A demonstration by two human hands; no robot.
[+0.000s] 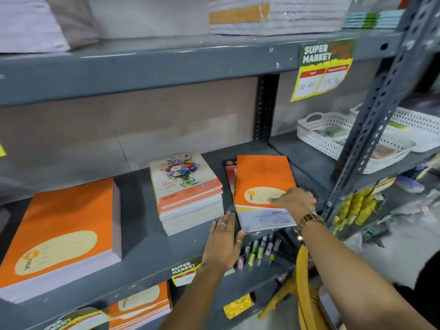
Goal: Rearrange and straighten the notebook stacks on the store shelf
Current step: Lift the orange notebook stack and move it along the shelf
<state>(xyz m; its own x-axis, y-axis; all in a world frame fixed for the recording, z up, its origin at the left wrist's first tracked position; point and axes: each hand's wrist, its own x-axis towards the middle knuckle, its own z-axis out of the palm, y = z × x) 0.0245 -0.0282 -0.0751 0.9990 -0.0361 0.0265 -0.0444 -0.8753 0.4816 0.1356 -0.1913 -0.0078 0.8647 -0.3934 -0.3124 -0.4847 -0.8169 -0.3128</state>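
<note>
Where the grey shelf (142, 246) carries them, three notebook stacks are counted: an orange stack (64, 234) marked "YOU" at the left, a floral stack (185, 186) labelled "GOLD" in the middle, and a right stack topped by an orange "YOU" notebook (262, 186) lying askew over a darker cover. The left hand (222, 244) is laid flat and open on the shelf beside it, while the right hand (296, 202) is pressed on its cover, the grip's closure not discernible. Two "SUPER MARKET" price tags (323, 67) are seen.
</note>
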